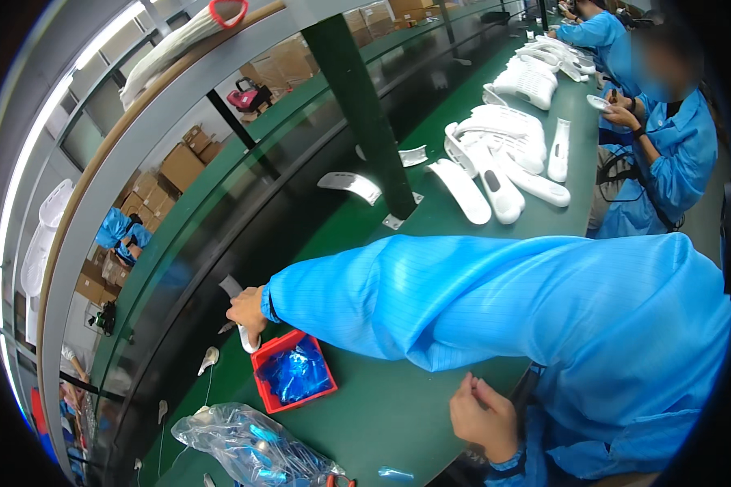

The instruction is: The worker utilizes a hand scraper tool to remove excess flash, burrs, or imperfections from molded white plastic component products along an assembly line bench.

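Note:
My right hand (250, 313) reaches far across the green bench, its fingers bent down over a curved white plastic part (231, 285). White shows on both sides of the hand; the middle is covered by it. Just beside it stands a red bin (270, 398) holding crumpled blue film pieces (296, 372). My left hand (486, 415) hovers by the bench's near edge, thumb and fingers drawn together. Whatever it may pinch is too small to make out. A blue film strip (395, 472) lies on the bench nearby.
A clear plastic bag (248, 446) and orange-handled tool (341, 480) lie lower down. White plastic parts (495, 178) are piled along the bench beyond a green post (361, 114). A dark belt (292, 174) runs alongside. A co-worker in blue (666, 154) handles a white piece.

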`<control>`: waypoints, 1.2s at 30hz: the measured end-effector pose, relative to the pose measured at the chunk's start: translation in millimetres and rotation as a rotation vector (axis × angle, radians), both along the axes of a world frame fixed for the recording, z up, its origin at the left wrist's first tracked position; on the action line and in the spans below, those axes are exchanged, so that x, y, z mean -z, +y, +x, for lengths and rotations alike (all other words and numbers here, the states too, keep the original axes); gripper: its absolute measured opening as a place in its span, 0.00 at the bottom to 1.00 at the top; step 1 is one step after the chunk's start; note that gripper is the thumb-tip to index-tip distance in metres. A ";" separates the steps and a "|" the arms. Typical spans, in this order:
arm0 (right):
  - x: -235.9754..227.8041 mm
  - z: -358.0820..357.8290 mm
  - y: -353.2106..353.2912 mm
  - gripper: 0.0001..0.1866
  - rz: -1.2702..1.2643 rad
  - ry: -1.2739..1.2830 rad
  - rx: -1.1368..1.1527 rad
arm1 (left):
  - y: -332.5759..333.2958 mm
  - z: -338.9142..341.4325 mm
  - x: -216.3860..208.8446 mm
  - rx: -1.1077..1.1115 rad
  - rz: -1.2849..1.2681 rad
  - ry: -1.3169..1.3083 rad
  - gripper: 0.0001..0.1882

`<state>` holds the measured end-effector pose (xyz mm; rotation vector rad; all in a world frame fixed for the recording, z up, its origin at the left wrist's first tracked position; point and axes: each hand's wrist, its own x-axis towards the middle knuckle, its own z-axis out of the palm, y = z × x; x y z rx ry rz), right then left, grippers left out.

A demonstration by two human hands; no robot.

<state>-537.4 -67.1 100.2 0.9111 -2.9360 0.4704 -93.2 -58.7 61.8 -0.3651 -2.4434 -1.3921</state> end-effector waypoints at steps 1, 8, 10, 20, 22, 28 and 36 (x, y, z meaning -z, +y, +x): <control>4.2 -3.5 -10.8 0.38 0.004 -0.014 0.014 | -0.9 -0.3 -0.7 -0.015 0.006 0.007 0.08; 15.2 -10.3 23.7 0.31 0.213 0.094 -0.012 | 4.7 -1.0 -0.8 0.007 0.045 0.019 0.08; -3.8 -24.9 -10.8 0.25 -0.118 0.166 0.029 | -3.3 -17.8 -0.8 -0.088 0.035 0.059 0.08; -111.7 160.0 197.3 0.20 -0.799 -0.244 0.338 | -2.2 2.1 -1.9 0.022 0.145 -0.036 0.11; -113.2 193.3 207.3 0.20 -0.895 -0.387 0.238 | -9.0 1.7 2.3 -0.024 0.261 -0.114 0.15; -78.5 323.5 241.8 0.21 -0.763 -0.735 0.097 | -8.3 9.0 0.2 0.315 0.736 -0.295 0.33; -43.0 384.7 235.8 0.20 -0.944 -0.803 0.173 | 27.9 51.3 -0.7 0.707 1.006 -0.799 0.47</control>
